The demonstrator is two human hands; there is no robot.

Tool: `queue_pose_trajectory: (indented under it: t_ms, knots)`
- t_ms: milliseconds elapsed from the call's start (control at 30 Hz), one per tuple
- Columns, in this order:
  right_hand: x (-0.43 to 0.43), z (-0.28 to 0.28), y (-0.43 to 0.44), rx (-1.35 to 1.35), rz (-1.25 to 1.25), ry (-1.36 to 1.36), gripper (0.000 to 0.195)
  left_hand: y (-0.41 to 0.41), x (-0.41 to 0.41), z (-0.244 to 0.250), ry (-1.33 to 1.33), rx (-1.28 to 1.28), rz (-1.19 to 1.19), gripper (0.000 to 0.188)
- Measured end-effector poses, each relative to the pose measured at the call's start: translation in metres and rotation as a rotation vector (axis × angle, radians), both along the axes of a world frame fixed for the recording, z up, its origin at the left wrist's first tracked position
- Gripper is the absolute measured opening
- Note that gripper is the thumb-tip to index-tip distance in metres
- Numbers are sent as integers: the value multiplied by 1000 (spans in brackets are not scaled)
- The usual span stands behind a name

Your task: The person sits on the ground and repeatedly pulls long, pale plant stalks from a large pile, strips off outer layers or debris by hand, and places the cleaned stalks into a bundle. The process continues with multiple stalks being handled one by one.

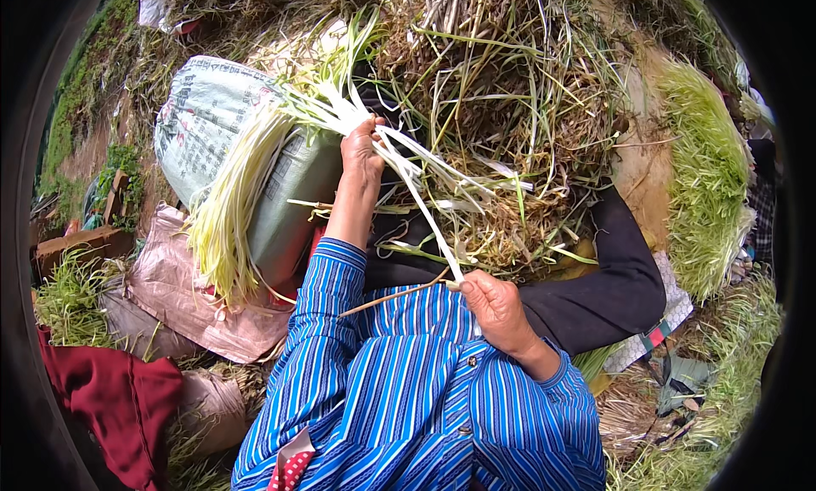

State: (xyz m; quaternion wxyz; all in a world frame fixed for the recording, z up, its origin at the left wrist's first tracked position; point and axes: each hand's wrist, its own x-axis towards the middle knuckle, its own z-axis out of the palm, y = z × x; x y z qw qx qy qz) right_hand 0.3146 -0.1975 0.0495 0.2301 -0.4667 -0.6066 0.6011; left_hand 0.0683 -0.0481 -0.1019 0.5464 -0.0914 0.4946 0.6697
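My left hand (363,148) is closed around a loose bunch of white-stemmed, chive-like stalks (331,105), their pale green leaves fanning to the upper left. From that bunch one long white stalk (428,226) runs down to my right hand (500,309), which pinches its end between thumb and fingers. Other white stem ends stick out to the right of my left fist, over a heap of dry, tangled stalks and roots (510,108). To the left, a bundle of yellowish blanched leaves (239,210) drapes over a stuffed pale green woven sack (207,118) bearing writing.
A thin brown twig (389,298) lies across my lap. Piled green-yellow leaves (704,178) stand at the right. Pink sacking (204,287), dark red cloth (121,402) and a brick-like block (83,245) are on the left. My bent, dark-trousered leg (605,287) borders the heap.
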Motion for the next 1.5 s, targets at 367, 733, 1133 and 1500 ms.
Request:
queue_pose_trajectory:
  t_ms: [367,733,1133,1500]
  knots:
    - [102,-11,78,557,333,-301,14,1,-32,41,1,173,-148,16]
    - [-19,30,155,509,49,136,75,36,-24,207,316,417,-350,16]
    - [-20,-77,94,-588,-187,551,18,1,26,99,33,199,-446,25]
    - [-23,-90,74,214,124,-25,16,-74,81,80,147,100,-406,37]
